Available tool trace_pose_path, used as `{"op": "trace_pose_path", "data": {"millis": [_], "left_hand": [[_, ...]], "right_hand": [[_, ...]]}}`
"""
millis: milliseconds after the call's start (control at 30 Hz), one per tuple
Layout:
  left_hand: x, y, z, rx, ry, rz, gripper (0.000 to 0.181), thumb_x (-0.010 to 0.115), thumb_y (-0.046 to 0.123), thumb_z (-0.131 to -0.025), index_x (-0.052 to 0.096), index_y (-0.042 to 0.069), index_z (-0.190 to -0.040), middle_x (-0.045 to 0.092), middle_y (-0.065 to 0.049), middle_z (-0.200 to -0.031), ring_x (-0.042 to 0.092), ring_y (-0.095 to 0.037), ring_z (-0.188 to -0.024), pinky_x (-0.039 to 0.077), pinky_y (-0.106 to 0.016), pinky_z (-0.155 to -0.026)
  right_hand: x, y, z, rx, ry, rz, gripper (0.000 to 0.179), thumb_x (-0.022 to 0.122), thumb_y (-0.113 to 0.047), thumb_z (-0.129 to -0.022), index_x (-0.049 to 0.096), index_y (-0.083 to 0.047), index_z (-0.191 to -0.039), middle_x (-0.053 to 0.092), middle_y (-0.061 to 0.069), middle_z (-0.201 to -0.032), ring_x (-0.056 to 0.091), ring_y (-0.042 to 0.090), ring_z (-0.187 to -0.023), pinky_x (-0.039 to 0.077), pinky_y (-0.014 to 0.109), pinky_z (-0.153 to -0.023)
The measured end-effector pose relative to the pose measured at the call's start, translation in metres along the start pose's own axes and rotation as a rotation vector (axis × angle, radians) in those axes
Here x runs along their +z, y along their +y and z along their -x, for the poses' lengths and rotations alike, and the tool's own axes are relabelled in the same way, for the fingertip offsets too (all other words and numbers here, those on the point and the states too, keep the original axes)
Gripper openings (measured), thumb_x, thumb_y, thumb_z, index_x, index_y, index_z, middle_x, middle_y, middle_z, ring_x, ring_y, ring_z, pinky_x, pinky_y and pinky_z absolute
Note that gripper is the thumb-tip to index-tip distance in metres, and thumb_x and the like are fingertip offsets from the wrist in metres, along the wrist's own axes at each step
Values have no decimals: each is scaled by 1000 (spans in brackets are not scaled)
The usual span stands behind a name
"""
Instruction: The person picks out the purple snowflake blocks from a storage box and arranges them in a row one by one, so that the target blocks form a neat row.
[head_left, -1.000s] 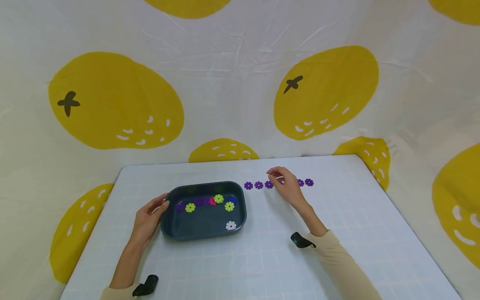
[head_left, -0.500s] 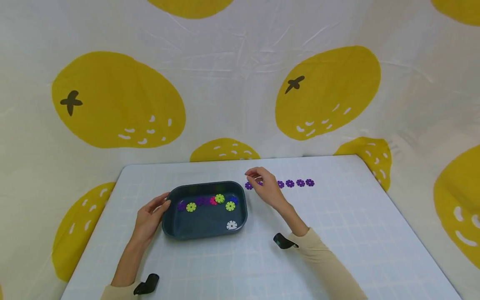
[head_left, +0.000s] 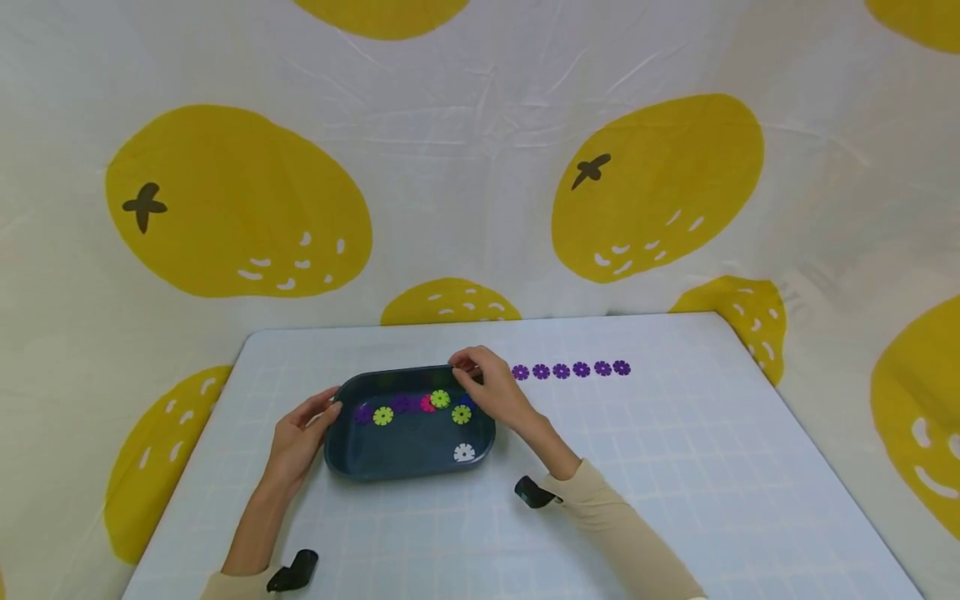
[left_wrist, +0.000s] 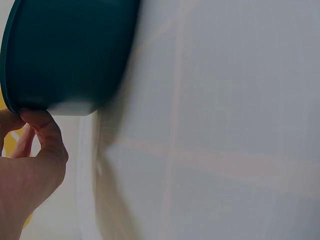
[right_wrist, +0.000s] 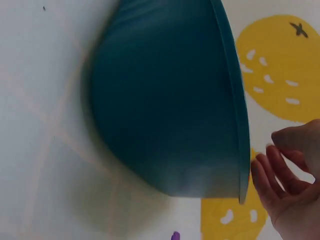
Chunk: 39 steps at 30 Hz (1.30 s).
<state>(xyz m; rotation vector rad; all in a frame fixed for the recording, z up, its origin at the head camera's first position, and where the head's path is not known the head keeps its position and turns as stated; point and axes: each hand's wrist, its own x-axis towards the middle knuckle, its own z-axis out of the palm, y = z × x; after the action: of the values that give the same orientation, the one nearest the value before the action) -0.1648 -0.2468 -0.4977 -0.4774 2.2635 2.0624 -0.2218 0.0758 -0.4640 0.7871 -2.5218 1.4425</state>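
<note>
A dark teal tray (head_left: 408,446) stands on the table, with my left hand (head_left: 292,446) gripping its left end. In the left wrist view, thumb and fingers of that hand (left_wrist: 40,160) pinch the tray rim. My right hand (head_left: 495,392) is over the tray's back right corner. In the right wrist view its fingers (right_wrist: 267,185) are loosely bent and apart from the thumb, with nothing visible between. Inside the tray lie flower-shaped plastic discs: several purple and yellow-green (head_left: 383,416), one pink (head_left: 427,403), one white (head_left: 464,452), and a blue one partly hidden by the right hand.
Right of the tray, several purple flower-shaped discs (head_left: 561,372) lie in a straight row near the table's back edge. A pale checked cloth (head_left: 675,467) covers the table. Behind it hangs a fabric backdrop (head_left: 465,167) printed with yellow fruit.
My right hand has moved left from above the purple row to the tray's back right corner, uncovering discs in the row. The left hand keeps its grip on the tray.
</note>
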Motion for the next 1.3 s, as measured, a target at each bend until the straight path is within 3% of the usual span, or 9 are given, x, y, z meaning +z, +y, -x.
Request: {"op": "trace_pose_path", "data": {"millis": [67,300,667,933,1133,1300], "left_hand": [[0,0,1,0,-1,4,58,71,35,-98,55,11,-149,56,7,-116,58,-2,-100,50,-14,-83],[1,1,2,7,1,-6,59,72,35,-98,55,10,-149,56,6,-115,57,-2,-100,50,-14,-82],[0,1,1,7,7,-10,58,72,35,-98,56,11,-148,56,7,-114,55,-4,-102,50,-15,-82],[1,1,2,3,1,-10,59,72,35,-98,55,11,-149,56,7,-116,55,-3,-103,51,-14,-83],[1,0,2,-7,4,-31,58,71,36,-99,55,12,-150,55,4,-121,55,-3,-104,50,-14,-83],[1,1,2,-3,7,-29,58,71,36,-98,55,12,-149,56,4,-121,56,-3,-103,50,-14,-83]], "right_hand": [[5,-1,0,-4,-23,5,18,65,-6,-101,67,-1,-119,66,11,-110,64,22,-99,56,30,-90],[21,-6,-3,-49,-88,-12,23,64,-1,-100,64,6,-122,66,17,-114,65,27,-102,56,36,-92],[47,-14,-10,-40,-131,61,23,63,-4,-101,66,2,-123,67,16,-119,63,26,-107,53,35,-96],[61,-15,-13,-66,-162,143,23,64,-4,-100,67,2,-123,67,16,-119,61,27,-103,51,37,-92],[69,-14,-11,-36,-195,158,25,64,-4,-100,66,1,-125,66,16,-120,60,29,-112,49,42,-101],[75,-11,-11,-45,-221,216,25,65,-4,-100,66,1,-125,67,16,-121,60,29,-115,48,40,-104]]}}
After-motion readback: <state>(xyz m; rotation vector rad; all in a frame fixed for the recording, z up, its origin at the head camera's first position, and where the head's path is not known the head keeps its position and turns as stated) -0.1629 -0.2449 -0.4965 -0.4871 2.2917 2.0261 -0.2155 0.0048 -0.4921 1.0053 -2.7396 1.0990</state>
